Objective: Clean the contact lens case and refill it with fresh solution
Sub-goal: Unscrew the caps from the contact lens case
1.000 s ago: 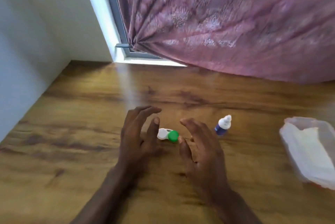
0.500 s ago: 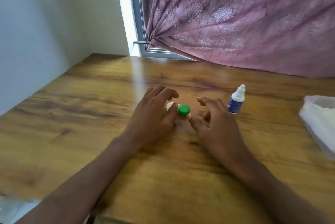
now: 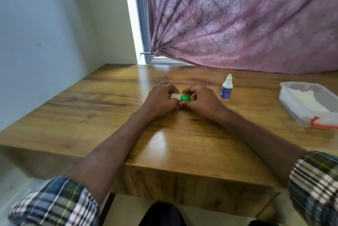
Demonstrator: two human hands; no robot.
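Plaid sleeves (image 3: 54, 205), navy-green with white and red stripes, rolled above elbows; forearms bare; dark trousers (image 3: 162, 214).

Wooden table (image 3: 113, 116), glossy, against wall and window. Lens case (image 3: 181, 97) on top, green cap showing, mid-table. Solution bottle (image 3: 226, 88) upright, right of case, apart from it. Plastic tub (image 3: 292, 116) with white tissue, far right of case, near table's edge.

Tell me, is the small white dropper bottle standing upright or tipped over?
Upright: the small white dropper bottle stands on its base on the wooden table, tip pointing up.
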